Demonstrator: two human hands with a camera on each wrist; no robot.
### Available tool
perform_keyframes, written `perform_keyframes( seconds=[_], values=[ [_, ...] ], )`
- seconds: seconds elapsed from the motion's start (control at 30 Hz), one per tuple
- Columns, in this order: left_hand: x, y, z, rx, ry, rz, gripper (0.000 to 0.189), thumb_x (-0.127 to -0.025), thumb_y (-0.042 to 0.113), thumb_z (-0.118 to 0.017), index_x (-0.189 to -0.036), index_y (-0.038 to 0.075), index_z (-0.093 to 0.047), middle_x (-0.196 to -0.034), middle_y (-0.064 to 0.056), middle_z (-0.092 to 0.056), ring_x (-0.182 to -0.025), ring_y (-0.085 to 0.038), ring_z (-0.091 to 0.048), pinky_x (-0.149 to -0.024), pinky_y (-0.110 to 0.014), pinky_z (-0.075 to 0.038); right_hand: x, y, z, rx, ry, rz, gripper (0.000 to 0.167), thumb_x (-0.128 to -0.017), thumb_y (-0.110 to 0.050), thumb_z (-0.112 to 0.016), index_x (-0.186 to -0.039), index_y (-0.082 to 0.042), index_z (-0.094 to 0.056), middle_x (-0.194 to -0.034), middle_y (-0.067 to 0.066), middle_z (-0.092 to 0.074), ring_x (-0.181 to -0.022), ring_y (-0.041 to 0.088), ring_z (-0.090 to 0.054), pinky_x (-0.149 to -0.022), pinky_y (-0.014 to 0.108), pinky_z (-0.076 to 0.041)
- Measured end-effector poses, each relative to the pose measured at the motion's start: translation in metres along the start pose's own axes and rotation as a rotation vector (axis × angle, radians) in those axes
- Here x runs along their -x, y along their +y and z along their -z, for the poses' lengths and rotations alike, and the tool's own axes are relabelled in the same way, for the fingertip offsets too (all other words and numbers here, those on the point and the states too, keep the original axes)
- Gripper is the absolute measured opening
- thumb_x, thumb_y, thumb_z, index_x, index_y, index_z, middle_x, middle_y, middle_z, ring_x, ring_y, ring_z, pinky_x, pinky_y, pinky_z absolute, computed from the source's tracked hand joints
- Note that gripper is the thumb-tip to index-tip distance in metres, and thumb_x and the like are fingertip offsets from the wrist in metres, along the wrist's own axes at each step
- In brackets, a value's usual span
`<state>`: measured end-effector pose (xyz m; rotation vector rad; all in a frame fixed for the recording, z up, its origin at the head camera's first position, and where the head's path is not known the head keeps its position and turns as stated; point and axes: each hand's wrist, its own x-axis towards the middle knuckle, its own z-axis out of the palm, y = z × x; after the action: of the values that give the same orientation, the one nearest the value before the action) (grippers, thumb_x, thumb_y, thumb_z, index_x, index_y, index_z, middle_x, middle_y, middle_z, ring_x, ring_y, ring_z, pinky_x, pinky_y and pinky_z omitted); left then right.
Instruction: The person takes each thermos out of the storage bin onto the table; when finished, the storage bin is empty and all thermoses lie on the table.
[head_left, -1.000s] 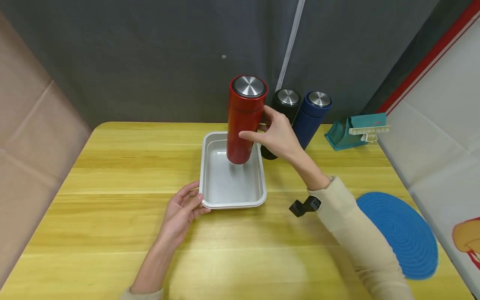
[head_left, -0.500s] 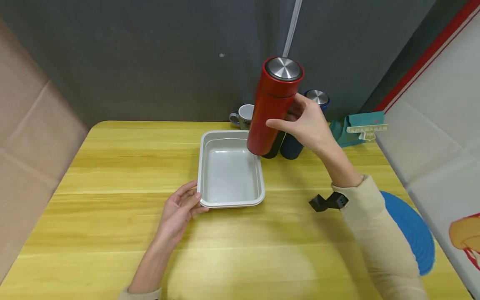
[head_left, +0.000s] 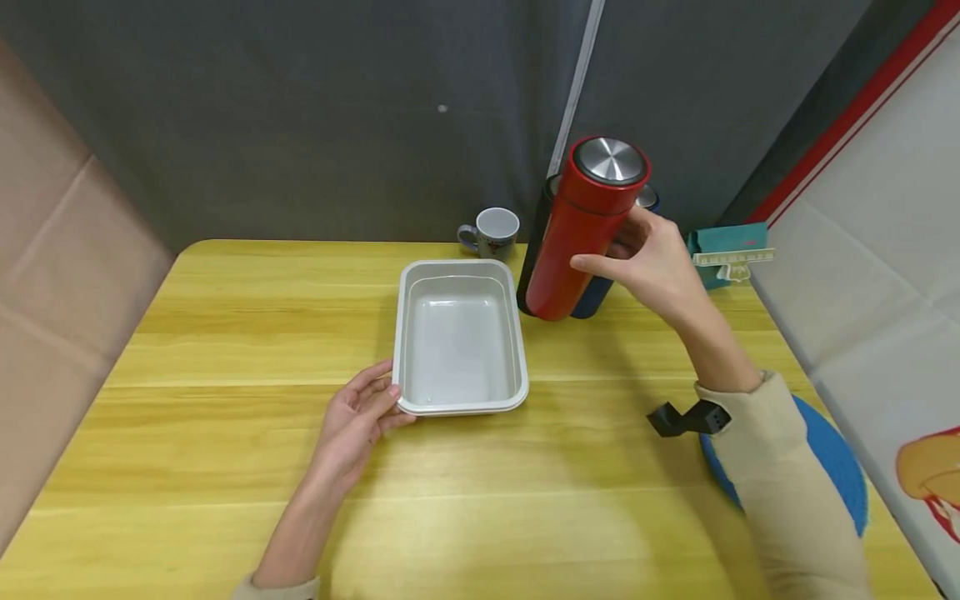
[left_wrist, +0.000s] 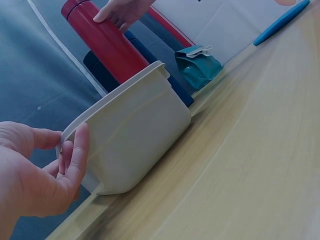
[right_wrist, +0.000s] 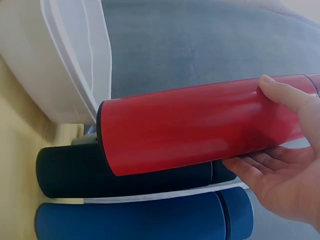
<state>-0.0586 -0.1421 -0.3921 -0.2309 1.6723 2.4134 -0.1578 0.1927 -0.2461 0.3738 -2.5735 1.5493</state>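
Observation:
My right hand (head_left: pixel 660 262) grips a red thermos (head_left: pixel 581 242) with a steel-topped lid, thumb on the near side. The thermos is raised and tilted, just right of a pale grey plastic bin (head_left: pixel 461 350). In the right wrist view the thermos (right_wrist: pixel 200 127) hangs in front of a black thermos (right_wrist: pixel 125 172), with a blue thermos (right_wrist: pixel 135 217) beside that. At the bin's front left corner my left hand (head_left: pixel 356 425) pinches the rim between thumb and fingers, as the left wrist view also shows. The inside of the bin holds nothing.
Behind the bin stands a patterned mug (head_left: pixel 495 233). A teal bag (head_left: pixel 727 254) with a cream clip sits at the back right. A blue round mat (head_left: pixel 828 467) lies at the right, partly under the sleeve. A grey curtain (head_left: pixel 300 125) closes off the back.
The red thermos has moved right, from over the bin to beside it, rising and then lowering, in my right hand. The mug has come into sight. My left hand stays at the bin's corner.

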Motion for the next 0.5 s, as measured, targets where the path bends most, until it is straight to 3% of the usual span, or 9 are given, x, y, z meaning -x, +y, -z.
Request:
perform_keyframes(
  seconds=[0.2,0.5],
  values=[
    [0.000,-0.001,0.000,-0.010,0.002,0.008,0.048,-0.096,-0.003,-0.054,-0.141,0.002,-0.039,-0.112,-0.011,-0.049,-0.079,-0.013,-0.058,-0.080,-0.031,-0.060,0.009,0.008,0.005,0.003,0.016,-0.011,0.056,-0.082,-0.020,-0.078,-0.131,-0.008,-0.054,-0.117,0.009,-0.061,-0.094,0.020,-0.061,-0.082,0.018,-0.055],
    [0.001,0.001,-0.001,-0.010,0.014,0.009,0.048,-0.096,-0.003,-0.054,-0.141,0.002,-0.038,-0.108,-0.009,-0.049,-0.079,-0.012,-0.056,-0.081,-0.032,-0.060,0.021,0.020,0.014,0.010,0.038,-0.076,0.057,-0.084,-0.022,-0.077,-0.133,-0.009,-0.053,-0.119,0.008,-0.060,-0.104,0.018,-0.057,-0.088,0.018,-0.053]
  ],
)
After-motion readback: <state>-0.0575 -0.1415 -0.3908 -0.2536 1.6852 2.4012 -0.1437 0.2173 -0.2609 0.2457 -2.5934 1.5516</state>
